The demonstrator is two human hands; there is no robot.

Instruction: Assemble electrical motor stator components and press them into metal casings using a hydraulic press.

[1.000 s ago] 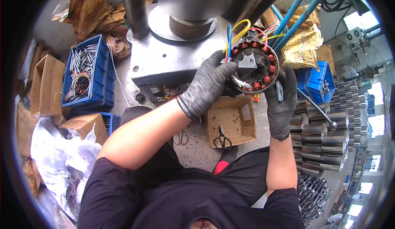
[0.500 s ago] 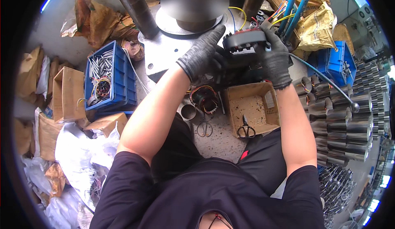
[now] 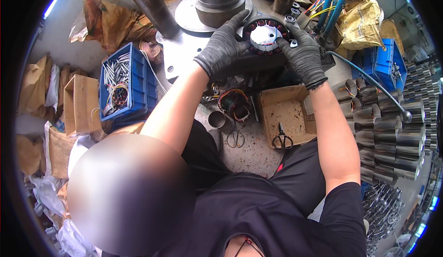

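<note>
Between my gloved hands, at the press table's front edge, is a motor stator (image 3: 265, 34), a dark ring with red-brown windings round a white centre. It is tilted so its face points up at me. My right hand (image 3: 303, 56) grips its right side, thumb over the face and fingers round the outer rim. On the left side, my left hand (image 3: 225, 44) has its thumb against the rim, while its fingers reach along the far left edge, close to the press's thick steel ram (image 3: 219, 3). Fingertips behind the ring are hidden.
A wired stator (image 3: 235, 105), a metal ring (image 3: 217, 119) and scissors (image 3: 235, 139) lie below the press table (image 3: 177, 56). More scissors (image 3: 282, 139) rest at a cardboard box (image 3: 288, 114). Left stands a blue crate (image 3: 138, 84) with metal shafts; right, stacked steel cylinders (image 3: 392, 137).
The stator has turned from nearly edge-on to showing its face. Both hands have shifted with it, and my right thumb now lies across its face.
</note>
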